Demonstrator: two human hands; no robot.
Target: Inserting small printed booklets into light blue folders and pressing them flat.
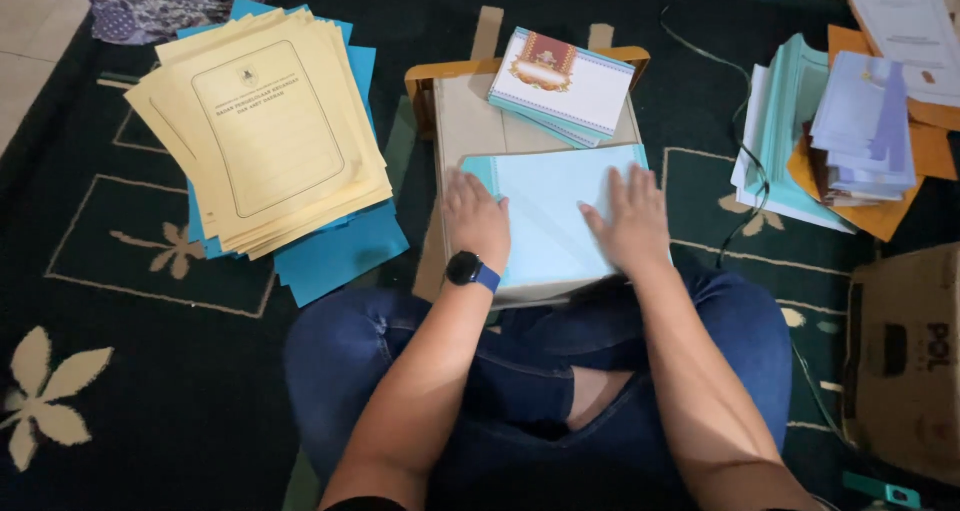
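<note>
Folder (555, 216) — flat, long axis crosswise

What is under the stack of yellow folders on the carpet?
Blue folders lie under the yellow folders, their edges showing at the top, right and bottom. How many there are, and anything beneath the middle of the stack, is covered.

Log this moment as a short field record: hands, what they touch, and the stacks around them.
left hand: flat on light blue sheet, watch on wrist
right hand: flat on same sheet, right part
sheet support: small desk over the lap
behind sheet: bordered booklets on the desk
left stack: yellow folders on blue paper, on carpet
right stack: mixed papers
lower right: cardboard box
</note>
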